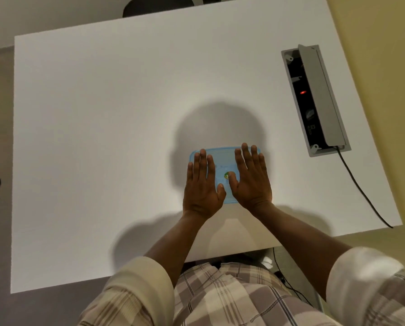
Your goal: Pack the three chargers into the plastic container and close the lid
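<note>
A small plastic container with a translucent blue lid [223,161] sits on the white table near its front edge. The lid lies flat on top of it, with a small green and orange sticker at its middle. My left hand [202,187] rests flat, palm down, on the left half of the lid, fingers straight and together. My right hand [251,180] lies flat on the right half in the same way. Neither hand grips anything. No charger shows anywhere on the table; the container's inside is hidden under the lid and my hands.
The white table [102,137] spreads wide to the left and back. A grey socket box [314,100] with its flap raised and a red light is set into the table at the right; a black cable [361,191] runs from it over the front edge. A dark chair [158,5] stands behind.
</note>
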